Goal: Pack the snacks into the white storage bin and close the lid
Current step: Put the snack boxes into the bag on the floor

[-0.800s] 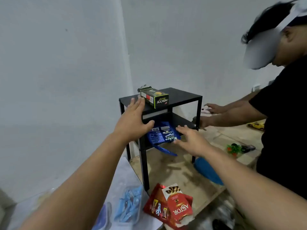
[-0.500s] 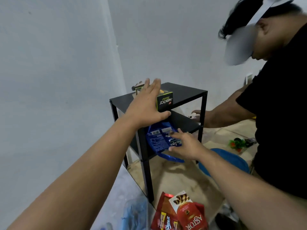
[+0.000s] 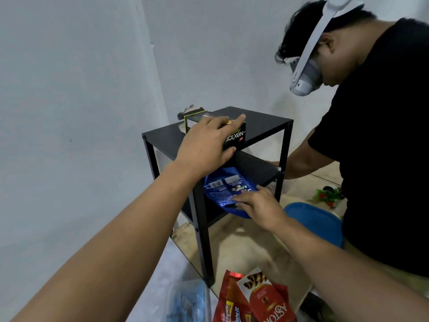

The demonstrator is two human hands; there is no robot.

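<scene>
The left hand (image 3: pixel 204 145) grips the green cardboard box (image 3: pixel 232 137) on top of the black metal shelf (image 3: pixel 262 123), fingers over its top and thumb under its front. The right hand (image 3: pixel 257 205) lies flat, fingers spread, on the glossy blue pouch (image 3: pixel 222 189) on the lower shelf board. Shiny red packets (image 3: pixel 253 298) lie on the floor. The white bin is out of view.

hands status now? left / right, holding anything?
Left hand: closed around the Nextar box on the shelf top.
Right hand: open, fingers flat on the blue snack bag, not gripping it.
</scene>
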